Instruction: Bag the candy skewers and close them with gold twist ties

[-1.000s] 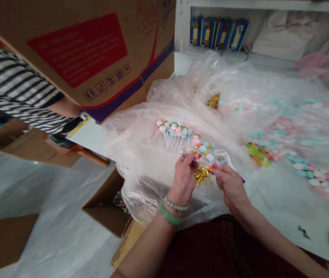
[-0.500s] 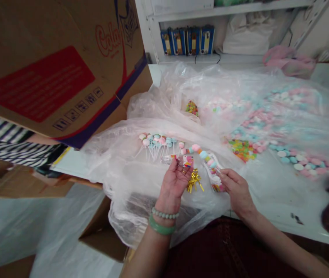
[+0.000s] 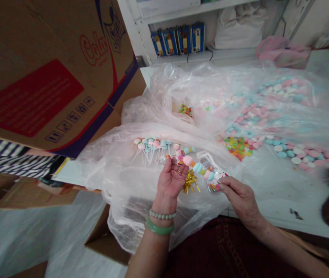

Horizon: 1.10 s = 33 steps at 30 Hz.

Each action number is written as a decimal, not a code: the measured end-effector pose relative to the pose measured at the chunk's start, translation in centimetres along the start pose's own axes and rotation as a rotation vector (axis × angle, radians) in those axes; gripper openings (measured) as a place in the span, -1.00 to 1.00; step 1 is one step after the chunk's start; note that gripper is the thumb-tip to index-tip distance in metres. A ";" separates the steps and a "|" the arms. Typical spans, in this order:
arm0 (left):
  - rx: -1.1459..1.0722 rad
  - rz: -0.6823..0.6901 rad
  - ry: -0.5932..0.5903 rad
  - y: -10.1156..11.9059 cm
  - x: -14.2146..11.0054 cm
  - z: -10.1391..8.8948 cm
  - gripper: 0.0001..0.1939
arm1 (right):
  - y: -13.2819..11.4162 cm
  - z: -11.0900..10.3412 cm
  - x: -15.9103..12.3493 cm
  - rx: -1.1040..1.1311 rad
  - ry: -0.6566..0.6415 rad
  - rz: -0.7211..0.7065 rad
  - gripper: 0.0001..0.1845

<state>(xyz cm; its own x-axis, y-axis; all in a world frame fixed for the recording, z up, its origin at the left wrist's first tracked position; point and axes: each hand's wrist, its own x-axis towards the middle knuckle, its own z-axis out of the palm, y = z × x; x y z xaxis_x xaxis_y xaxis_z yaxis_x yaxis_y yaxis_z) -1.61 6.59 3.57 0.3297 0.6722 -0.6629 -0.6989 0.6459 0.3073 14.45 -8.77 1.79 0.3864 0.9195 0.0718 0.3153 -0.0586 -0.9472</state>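
My right hand (image 3: 241, 199) pinches the stick end of a marshmallow skewer (image 3: 198, 168), strung with pink, blue, white and orange-green pieces. The skewer slants up and left, its far end by the fingertips of my left hand (image 3: 172, 179). Palm up, that left hand has its fingers curled on a small clear printed bag (image 3: 167, 157). Behind the skewer lie flat printed bags (image 3: 207, 160). Gold twist ties (image 3: 191, 182) are heaped just right of my left hand. Several marshmallow lollipops (image 3: 153, 144) on white sticks lie beyond it, with another short skewer (image 3: 188, 150) beside them.
Clear plastic sheeting (image 3: 118, 173) covers much of the table. Loose marshmallows (image 3: 300, 154) and green-orange gummies (image 3: 238, 148) spread at right; more gummies (image 3: 185, 110) sit farther back. A large cardboard box (image 3: 51, 77) stands at left, a person's striped sleeve (image 3: 2, 154) below it.
The skewer in my right hand has moved left and nearer to me, so its far end now meets my left fingertips. The whole view has shifted slightly.
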 end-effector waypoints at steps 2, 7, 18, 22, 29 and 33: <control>-0.003 0.010 -0.022 0.2 0.0 0.0 -0.64 | 0.4 -0.2 -0.1 -0.083 0.023 -0.058 -0.83; 0.018 0.108 -0.080 0.6 0.0 0.2 -0.68 | 1.1 -0.6 -0.3 -0.145 0.055 -0.137 -0.86; 0.118 0.142 -0.061 0.8 -0.1 0.1 -0.80 | 0.3 -0.9 0.3 -0.104 0.001 -0.055 -0.84; 0.131 0.127 -0.040 1.1 0.0 -0.5 -0.76 | 0.3 -0.7 0.3 -0.116 -0.020 -0.027 -0.83; 0.136 0.161 -0.038 0.9 0.2 -1.1 -0.82 | -0.1 -0.4 0.3 -0.158 0.002 -0.036 -0.84; 0.233 0.252 -0.081 0.5 0.0 -1.1 -0.88 | 0.8 -0.5 0.1 -0.326 0.083 -0.211 -0.84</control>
<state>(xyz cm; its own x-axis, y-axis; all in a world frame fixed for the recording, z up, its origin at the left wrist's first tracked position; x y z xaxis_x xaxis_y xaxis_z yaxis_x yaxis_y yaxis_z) -2.68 6.53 2.93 0.2210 0.8417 -0.4927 -0.6046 0.5147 0.6079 15.17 -8.88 1.16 0.3483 0.8908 0.2918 0.6489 -0.0045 -0.7609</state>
